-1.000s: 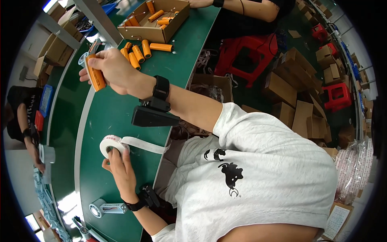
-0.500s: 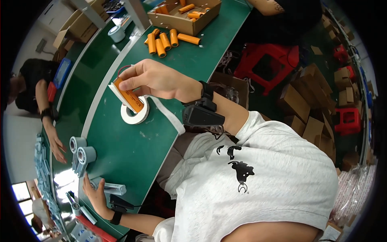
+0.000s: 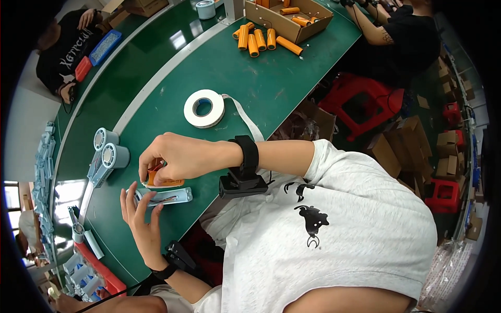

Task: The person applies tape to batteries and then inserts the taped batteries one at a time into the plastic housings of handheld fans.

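My right hand (image 3: pixel 182 156) pinches an orange cylindrical battery (image 3: pixel 168 182) with a white strip along its side, just beyond a light-blue handle-shaped housing (image 3: pixel 180 195). Wires show inside the open trough of that housing, which lies on the green table. At its left end is my left hand (image 3: pixel 140 221), fingers apart and partly over it; whether they touch it I cannot tell. Farther off, a roll of white tape (image 3: pixel 191 116) lies flat with a loose strip trailing to the table's edge.
Two light-blue fan-shaped units (image 3: pixel 116 156) stand to the left. Several orange batteries (image 3: pixel 259 39) lie by a cardboard box (image 3: pixel 308 32) at the back. A red stool (image 3: pixel 360 104) is right of the table. Other people are at upper left and upper right.
My right hand has brought the battery from above the tape roll down toward me, beside the housing. My left hand has come to the housing's end. The whole view has shifted.
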A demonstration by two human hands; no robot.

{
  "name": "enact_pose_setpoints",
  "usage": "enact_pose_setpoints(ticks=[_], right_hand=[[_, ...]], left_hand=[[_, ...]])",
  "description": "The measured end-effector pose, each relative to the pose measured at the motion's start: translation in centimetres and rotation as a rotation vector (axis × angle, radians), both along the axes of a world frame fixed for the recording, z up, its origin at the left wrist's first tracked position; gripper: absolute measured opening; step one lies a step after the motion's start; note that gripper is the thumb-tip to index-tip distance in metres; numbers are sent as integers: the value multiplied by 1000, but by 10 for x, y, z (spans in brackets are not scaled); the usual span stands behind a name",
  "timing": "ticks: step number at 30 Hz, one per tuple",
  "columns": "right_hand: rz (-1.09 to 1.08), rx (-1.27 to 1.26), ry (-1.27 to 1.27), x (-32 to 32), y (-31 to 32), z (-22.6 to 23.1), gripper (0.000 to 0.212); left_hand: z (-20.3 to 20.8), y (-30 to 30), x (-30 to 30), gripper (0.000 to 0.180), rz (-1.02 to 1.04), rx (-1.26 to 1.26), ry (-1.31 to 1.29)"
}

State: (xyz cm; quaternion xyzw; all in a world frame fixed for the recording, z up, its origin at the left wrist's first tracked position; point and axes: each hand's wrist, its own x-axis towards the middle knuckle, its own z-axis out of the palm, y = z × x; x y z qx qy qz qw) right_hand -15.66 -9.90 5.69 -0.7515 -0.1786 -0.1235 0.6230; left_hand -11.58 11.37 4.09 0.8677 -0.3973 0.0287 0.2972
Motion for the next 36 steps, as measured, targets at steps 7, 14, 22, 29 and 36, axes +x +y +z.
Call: enact_pose_setpoints(ticks=[7,14,22,29,36], right_hand=[[103,101,148,12,6,-9,19],[373,571,618,15,-12,-30,23],[300,438,605,15,-21,-40,24],[38,92,95,13,-22,-14,22],[55,-424,-93,5,10,-10,11]], left_hand=[[-15,10,7,18,-60,170,-352],[-7,-11,-3,10,-4,363,-426],[-5,-1,14,9,-59,3,77],[-15,-14,2,14,60,-30,-126],[-19,-11,1,17,75,40,-200]])
